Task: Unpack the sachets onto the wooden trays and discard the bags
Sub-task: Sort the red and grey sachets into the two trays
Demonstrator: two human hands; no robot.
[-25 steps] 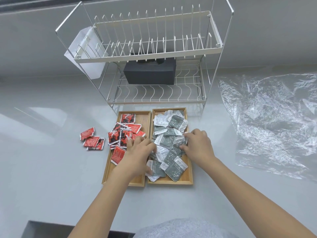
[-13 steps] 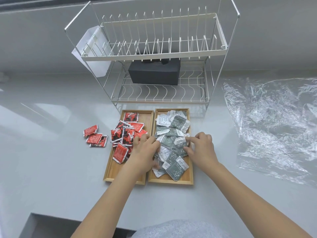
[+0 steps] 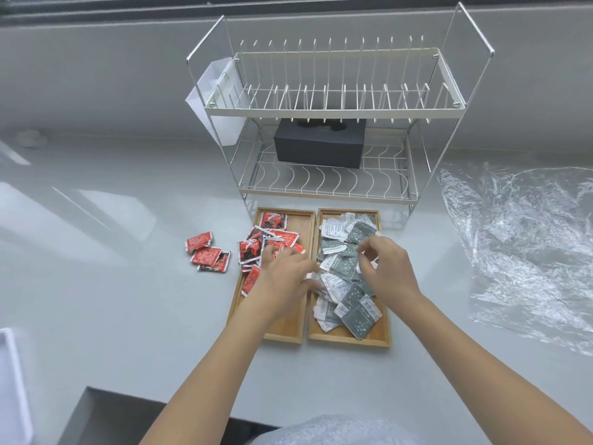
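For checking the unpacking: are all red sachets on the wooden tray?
No, three red sachets lie on the counter, left of the tray.

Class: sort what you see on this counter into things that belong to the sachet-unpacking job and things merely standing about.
Job: red sachets, grey sachets, left wooden tray, right wooden tray, clear plastic bag, stray red sachets.

Standing about: wire dish rack, black box.

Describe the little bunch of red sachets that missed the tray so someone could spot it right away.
Start at the wire dish rack and drop to the two wooden trays in front of it. Left of the left tray, three red sachets lie on the bare grey counter. They are the only sachets outside the trays.
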